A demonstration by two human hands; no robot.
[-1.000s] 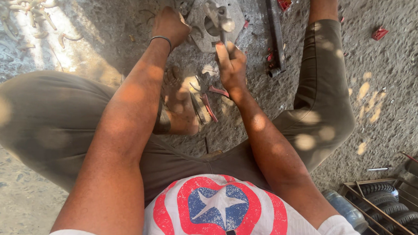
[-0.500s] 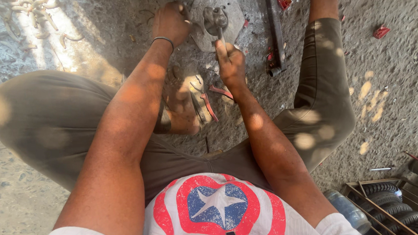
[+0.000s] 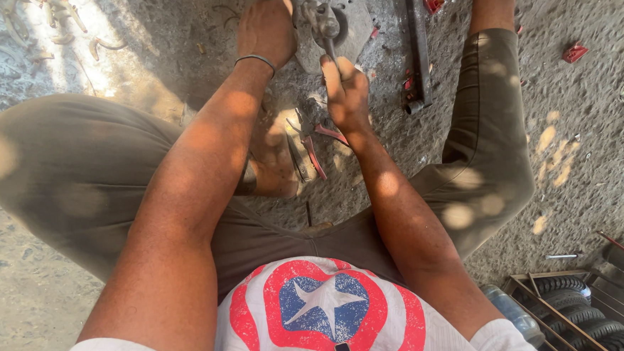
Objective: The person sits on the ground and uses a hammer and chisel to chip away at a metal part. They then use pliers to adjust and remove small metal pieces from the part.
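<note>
Rough grey concrete floor (image 3: 594, 132), gritty, dappled with sun patches at upper left and right. Small red scraps (image 3: 574, 53) lie scattered. Ribbed black parts in a metal rack (image 3: 582, 311) at lower right.
</note>
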